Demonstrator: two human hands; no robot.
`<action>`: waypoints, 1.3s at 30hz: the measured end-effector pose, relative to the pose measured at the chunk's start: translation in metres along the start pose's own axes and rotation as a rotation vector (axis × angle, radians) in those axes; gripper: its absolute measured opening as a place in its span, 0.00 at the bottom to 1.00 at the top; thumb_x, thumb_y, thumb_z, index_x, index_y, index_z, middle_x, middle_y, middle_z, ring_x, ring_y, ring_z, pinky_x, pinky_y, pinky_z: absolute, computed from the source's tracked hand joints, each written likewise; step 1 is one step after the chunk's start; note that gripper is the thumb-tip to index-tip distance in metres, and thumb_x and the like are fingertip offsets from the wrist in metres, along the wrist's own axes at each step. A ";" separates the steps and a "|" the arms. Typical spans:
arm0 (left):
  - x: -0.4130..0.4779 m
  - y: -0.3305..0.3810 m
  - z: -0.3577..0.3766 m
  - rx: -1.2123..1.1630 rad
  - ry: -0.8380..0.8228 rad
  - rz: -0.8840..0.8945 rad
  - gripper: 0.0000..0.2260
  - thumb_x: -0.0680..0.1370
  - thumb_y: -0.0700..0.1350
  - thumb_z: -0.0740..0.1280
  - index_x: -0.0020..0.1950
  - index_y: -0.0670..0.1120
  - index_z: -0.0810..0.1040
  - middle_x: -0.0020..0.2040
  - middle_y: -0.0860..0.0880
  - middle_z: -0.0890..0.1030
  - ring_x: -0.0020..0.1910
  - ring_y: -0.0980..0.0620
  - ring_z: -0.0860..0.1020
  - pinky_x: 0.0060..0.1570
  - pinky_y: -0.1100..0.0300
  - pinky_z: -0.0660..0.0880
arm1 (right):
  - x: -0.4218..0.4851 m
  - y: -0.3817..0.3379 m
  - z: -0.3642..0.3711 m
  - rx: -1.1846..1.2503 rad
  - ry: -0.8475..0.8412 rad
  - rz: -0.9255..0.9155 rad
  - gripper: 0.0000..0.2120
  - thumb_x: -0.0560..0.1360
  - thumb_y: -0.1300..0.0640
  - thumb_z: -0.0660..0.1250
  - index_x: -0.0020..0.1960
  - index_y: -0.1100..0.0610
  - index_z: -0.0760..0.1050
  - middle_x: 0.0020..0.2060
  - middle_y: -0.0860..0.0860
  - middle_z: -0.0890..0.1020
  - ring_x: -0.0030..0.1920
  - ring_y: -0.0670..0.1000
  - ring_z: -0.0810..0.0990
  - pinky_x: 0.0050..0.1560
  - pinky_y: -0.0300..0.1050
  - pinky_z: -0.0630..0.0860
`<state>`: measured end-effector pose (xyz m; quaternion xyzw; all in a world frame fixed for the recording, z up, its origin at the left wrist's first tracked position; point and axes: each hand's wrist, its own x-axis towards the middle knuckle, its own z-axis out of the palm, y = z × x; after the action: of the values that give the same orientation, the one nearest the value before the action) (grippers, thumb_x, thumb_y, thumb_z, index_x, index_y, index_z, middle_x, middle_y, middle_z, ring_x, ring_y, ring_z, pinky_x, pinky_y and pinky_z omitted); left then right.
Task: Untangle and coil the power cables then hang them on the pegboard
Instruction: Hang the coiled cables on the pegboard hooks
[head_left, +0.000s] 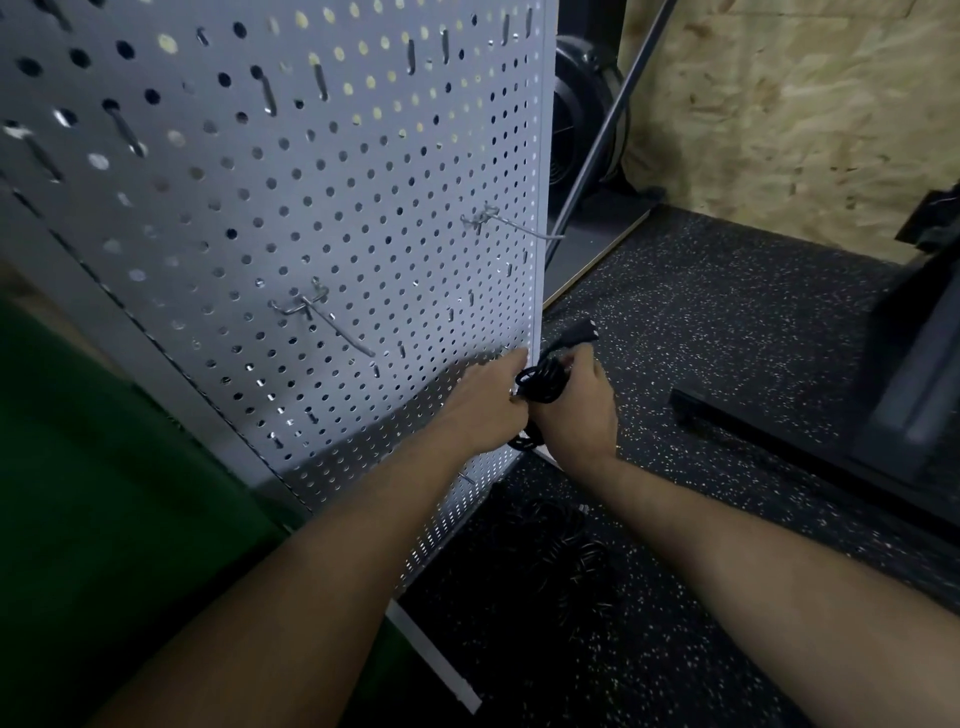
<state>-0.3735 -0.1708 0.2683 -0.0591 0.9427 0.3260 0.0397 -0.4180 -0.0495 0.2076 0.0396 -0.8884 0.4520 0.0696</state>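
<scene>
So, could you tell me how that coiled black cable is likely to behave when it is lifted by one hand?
The coiled cable is probably floppy: the right hand grips it and the left hand touches it, so the loops may spring open if released. As a small bundle of thin cord, it looks light. The plug sticks out and could snag a hook.

Speckled black floor (727, 364); chipboard wall (779, 104) behind.

A workshop: metal pegboard (322, 208), chipboard wall (779, 104), speckled rubber floor (701, 322).
</scene>
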 end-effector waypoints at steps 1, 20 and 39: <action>0.000 0.000 0.000 0.014 0.002 0.005 0.23 0.77 0.34 0.62 0.73 0.43 0.72 0.67 0.42 0.80 0.67 0.41 0.75 0.60 0.50 0.72 | 0.000 -0.001 -0.001 -0.014 0.008 -0.003 0.25 0.69 0.50 0.79 0.57 0.50 0.67 0.55 0.50 0.77 0.48 0.54 0.76 0.44 0.49 0.70; 0.001 -0.002 0.002 0.013 -0.031 -0.015 0.26 0.78 0.40 0.67 0.77 0.46 0.68 0.71 0.44 0.77 0.73 0.44 0.69 0.68 0.50 0.69 | 0.002 0.013 -0.013 -0.149 -0.055 -0.119 0.25 0.69 0.48 0.79 0.59 0.49 0.71 0.52 0.48 0.73 0.48 0.57 0.78 0.48 0.54 0.76; 0.002 -0.003 0.002 -0.035 -0.014 -0.011 0.24 0.79 0.39 0.65 0.75 0.46 0.71 0.71 0.46 0.78 0.72 0.45 0.72 0.70 0.49 0.69 | 0.015 0.020 0.000 -0.026 -0.124 -0.183 0.22 0.67 0.57 0.78 0.56 0.53 0.71 0.50 0.50 0.75 0.46 0.55 0.76 0.47 0.52 0.75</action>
<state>-0.3751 -0.1722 0.2641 -0.0627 0.9362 0.3427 0.0472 -0.4355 -0.0378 0.1946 0.1475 -0.8895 0.4289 0.0557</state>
